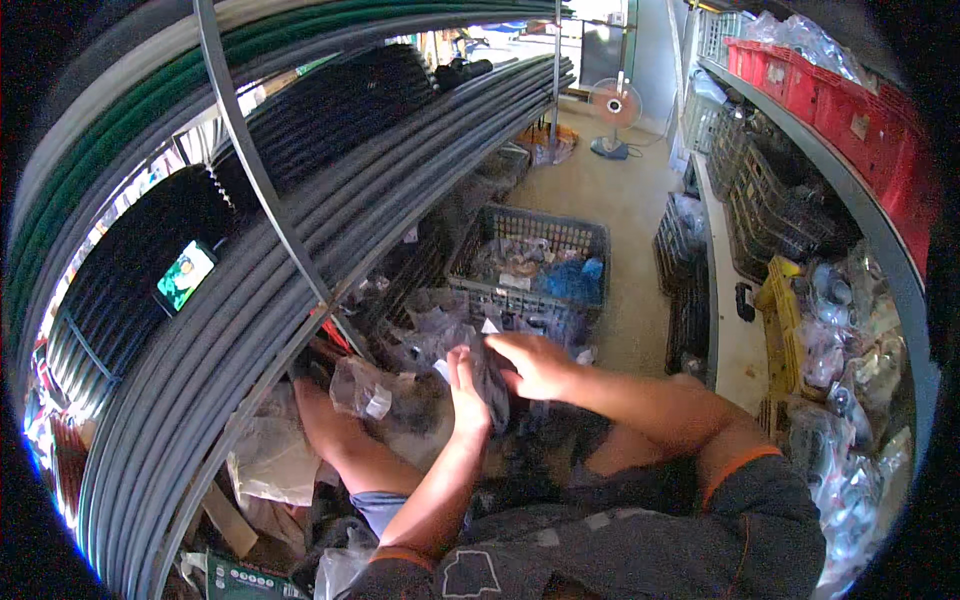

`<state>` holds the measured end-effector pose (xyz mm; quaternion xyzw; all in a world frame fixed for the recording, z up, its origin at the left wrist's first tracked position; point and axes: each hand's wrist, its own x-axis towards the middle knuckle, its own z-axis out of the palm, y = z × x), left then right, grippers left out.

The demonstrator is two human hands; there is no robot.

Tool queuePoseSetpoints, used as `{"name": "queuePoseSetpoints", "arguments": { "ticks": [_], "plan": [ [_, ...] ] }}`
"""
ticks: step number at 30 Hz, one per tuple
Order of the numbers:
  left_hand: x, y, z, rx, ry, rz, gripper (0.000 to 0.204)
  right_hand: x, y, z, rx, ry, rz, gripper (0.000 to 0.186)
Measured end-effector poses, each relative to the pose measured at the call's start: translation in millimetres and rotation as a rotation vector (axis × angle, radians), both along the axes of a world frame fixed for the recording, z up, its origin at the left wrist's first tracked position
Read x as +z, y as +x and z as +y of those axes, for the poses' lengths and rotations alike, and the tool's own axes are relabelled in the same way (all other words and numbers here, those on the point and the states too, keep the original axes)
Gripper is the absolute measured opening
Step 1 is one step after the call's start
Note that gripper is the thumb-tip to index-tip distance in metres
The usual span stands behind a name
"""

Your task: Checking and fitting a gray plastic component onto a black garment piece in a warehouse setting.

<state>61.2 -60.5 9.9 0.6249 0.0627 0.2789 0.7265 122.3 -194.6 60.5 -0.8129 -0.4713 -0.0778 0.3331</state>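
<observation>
My left hand (pixel 468 392) is raised in front of my lap, with its fingers up and pressed along the near side of a dark, floppy bag-like thing (pixel 491 388). From the other side my right hand (pixel 532 364) grips the same thing near its top, fingers curled. A small white tag or paper piece (pixel 489 326) shows just above the right fingertips. What the dark thing contains cannot be made out. Beyond my hands stands a black plastic crate (pixel 607 240) with small bagged parts and a blue bag (pixel 575 281) inside. Clear plastic bags (pixel 362 388) lie left of my hands.
A rack of long grey pipes (pixel 330 225) with a metal upright (pixel 245 140) runs close along my left; a lit phone (pixel 186 275) rests there. Right-hand shelving carries red crates (pixel 800 92), a yellow crate (pixel 782 300) and bagged fittings (pixel 835 375). A fan (pixel 612 105) stands at the far end.
</observation>
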Motion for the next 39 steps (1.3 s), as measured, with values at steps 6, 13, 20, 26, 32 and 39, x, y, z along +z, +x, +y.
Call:
{"name": "queuePoseSetpoints", "arguments": {
  "ticks": [6,13,20,26,32,39],
  "plan": [
    [6.7,-21.6,-0.6,0.049,0.274,-0.114,0.033,7.8,-17.2,11.4,0.009,0.249,0.244,0.027],
    [36.9,-29.3,18.9,0.075,0.773,-0.267,0.033,21.8,-25.1,23.9,-0.144,0.475,1.308,0.026],
    [14.7,-26.4,7.5,-0.077,0.235,-0.05,0.034,14.1,-34.9,25.0,-0.161,0.458,0.458,0.024],
    [2.1,-33.3,11.6,-0.604,-0.877,0.417,0.038,27.5,-28.4,3.4,0.082,0.196,-0.435,0.035],
    [10.1,-42.5,6.2,-0.356,-0.349,0.302,0.05,12.6,-30.0,8.9,-0.063,0.165,-0.085,0.039],
    [5.5,-28.6,1.0,0.003,0.487,0.028,0.03,-19.9,-26.4,24.1,-0.115,0.464,0.694,0.021]
  ]
}}
